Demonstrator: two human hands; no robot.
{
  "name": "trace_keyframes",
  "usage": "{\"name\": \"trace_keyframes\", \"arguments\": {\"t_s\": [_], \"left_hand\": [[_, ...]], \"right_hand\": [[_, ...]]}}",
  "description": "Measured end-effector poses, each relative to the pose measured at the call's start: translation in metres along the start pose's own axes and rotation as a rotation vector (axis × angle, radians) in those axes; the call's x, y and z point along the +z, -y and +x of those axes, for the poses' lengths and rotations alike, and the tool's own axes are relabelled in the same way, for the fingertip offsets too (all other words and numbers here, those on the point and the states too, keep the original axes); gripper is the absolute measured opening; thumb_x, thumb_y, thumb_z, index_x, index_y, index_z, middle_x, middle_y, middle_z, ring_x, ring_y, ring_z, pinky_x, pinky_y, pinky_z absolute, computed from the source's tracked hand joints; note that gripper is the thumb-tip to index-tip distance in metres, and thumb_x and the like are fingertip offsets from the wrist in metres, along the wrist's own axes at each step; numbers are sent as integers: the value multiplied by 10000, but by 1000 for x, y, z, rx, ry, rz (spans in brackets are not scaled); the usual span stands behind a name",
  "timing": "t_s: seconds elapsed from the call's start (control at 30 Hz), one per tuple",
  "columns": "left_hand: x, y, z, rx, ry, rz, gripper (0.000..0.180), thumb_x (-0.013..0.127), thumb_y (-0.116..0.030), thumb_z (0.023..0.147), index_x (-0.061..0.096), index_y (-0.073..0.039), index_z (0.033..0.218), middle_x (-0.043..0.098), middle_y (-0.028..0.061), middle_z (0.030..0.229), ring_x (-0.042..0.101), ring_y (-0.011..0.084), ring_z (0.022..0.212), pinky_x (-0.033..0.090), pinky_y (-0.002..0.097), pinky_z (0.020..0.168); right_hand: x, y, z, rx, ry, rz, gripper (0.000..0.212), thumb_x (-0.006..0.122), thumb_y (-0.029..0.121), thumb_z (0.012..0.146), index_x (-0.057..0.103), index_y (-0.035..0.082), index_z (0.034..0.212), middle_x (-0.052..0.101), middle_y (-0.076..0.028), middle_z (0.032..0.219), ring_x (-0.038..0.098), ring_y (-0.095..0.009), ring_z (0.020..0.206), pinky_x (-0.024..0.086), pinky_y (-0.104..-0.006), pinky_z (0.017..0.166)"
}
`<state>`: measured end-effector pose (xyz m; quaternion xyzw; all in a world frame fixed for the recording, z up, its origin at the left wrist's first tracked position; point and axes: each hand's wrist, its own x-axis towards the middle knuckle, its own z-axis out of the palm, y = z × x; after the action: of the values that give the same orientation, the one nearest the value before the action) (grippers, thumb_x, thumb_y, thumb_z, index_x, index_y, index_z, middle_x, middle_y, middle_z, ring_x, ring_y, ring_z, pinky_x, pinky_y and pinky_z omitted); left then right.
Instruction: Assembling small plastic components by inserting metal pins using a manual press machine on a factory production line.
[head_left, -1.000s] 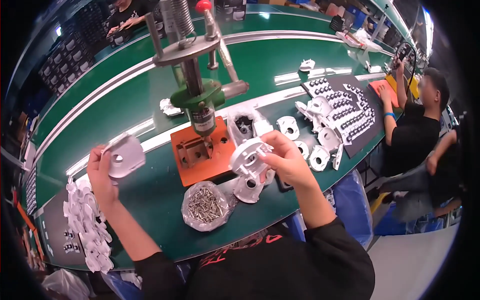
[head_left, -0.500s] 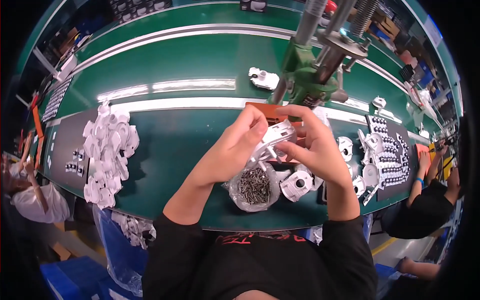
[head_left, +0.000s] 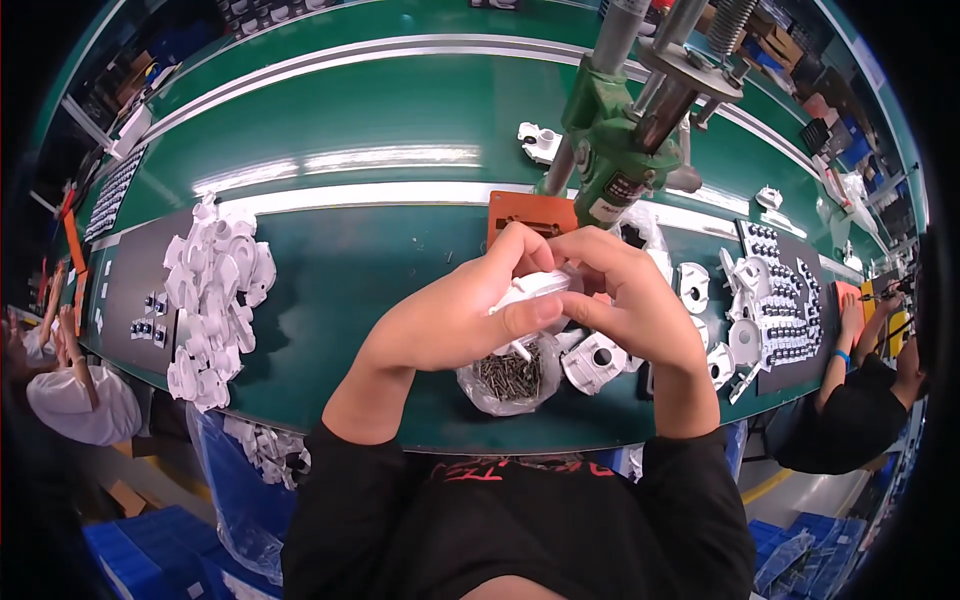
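Between my two hands, above the front of the bench, is a white plastic housing [head_left: 535, 287]. My left hand [head_left: 455, 312] is closed on its left side, with the thumb across the near face. The fingers of my right hand [head_left: 635, 300] curl over the far right side, thumb pressed toward the left one. Much of the housing is hidden by my fingers. Just below it sits a clear plastic bag [head_left: 508, 405] of small metal screws or pins. To the bag's right lies another white housing [head_left: 592, 365] with a dark round opening.
A green press [head_left: 615, 150] with metal columns rises beyond my right hand, over an orange fixture [head_left: 522, 208]. White housings [head_left: 215, 300] are heaped on the left. Dark trays [head_left: 790, 310] of small black-and-white parts stand at right. Co-workers [head_left: 850, 410] sit on either side.
The housing has been turned and drawn slightly nearer, lying flatter. Both thumbs have come together over its near face, and my left hand has shifted right around it.
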<state>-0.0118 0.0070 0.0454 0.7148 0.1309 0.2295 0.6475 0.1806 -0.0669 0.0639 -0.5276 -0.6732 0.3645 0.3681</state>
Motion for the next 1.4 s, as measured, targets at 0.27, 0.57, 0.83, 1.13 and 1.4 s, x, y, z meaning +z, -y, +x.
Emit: {"name": "trace_keyframes", "arguments": {"t_s": [0.27, 0.57, 0.83, 1.13, 1.4], "left_hand": [[5, 11, 7, 263, -9, -735, 753, 637, -405, 839, 206, -27, 1327, 464, 208, 1201, 510, 253, 1112, 449, 382, 912], [40, 12, 12, 302, -258, -438, 542, 640, -63, 857, 281, -31, 1262, 463, 158, 1250, 501, 228, 1159, 426, 378, 975], [45, 33, 2, 227, -313, -223, 321, 644, -42, 846, 431, -25, 1086, 615, 103, 973, 617, 168, 934, 495, 309, 769], [-8, 51, 22, 322, -104, 1238, 145, 594, -175, 760, 554, -90, 870, 593, 94, 739, 626, 281, 690, 509, 396, 593], [-5, 112, 48, 609, -280, 1399, 155, 569, -153, 727, 596, -91, 866, 622, 153, 865, 627, 350, 912, 494, 398, 862]], "right_hand": [[-14, -17, -9, 21, -25, 279, 234, 621, 171, 874, 594, -12, 1018, 572, -6, 739, 515, -80, 631, 405, -211, 546], [-14, -24, -26, -68, -216, 639, 140, 615, 94, 887, 505, 9, 907, 567, -39, 805, 557, -80, 593, 457, -222, 487], [-6, -25, -41, 20, -211, 407, 186, 630, 70, 864, 562, -6, 1019, 586, -19, 825, 571, -68, 697, 457, -195, 599], [-26, -133, -70, 344, -136, -828, 160, 578, 30, 748, 598, -6, 903, 588, -193, 857, 569, -392, 833, 458, -445, 738], [-26, -151, -59, 338, -27, -715, 164, 607, 37, 710, 596, -6, 868, 588, -202, 817, 584, -392, 798, 462, -437, 713]]}}
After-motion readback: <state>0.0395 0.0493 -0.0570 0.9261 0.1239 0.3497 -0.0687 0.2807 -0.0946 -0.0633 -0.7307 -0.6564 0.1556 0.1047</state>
